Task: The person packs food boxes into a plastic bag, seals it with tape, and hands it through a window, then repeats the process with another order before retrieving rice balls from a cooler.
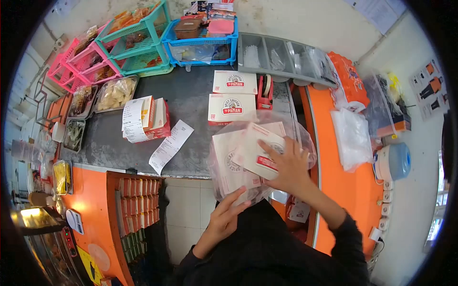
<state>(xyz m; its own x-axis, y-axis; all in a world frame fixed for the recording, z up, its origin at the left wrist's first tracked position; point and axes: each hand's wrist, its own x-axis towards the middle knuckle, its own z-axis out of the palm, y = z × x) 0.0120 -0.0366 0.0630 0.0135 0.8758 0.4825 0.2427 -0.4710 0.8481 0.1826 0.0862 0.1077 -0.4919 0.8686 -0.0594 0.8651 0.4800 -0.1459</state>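
My right hand [288, 167] grips a white food box with a red logo [255, 150], tilted inside the mouth of a clear plastic bag [229, 183]. Another white box [228, 164] stands in the bag behind it. My left hand [226, 217] pinches the bag's lower edge from below, at the front edge of the grey counter [191, 102]. Two more white boxes [233, 95] lie flat on the counter just beyond the bag.
A long receipt [171, 145] and a box stack with a receipt [145, 119] lie left of the bag. A red tape dispenser [265, 93], coloured baskets [138, 38], a grey divided tray [281, 57] and food trays [114, 93] stand farther back. An orange ledge [334, 176] runs on the right.
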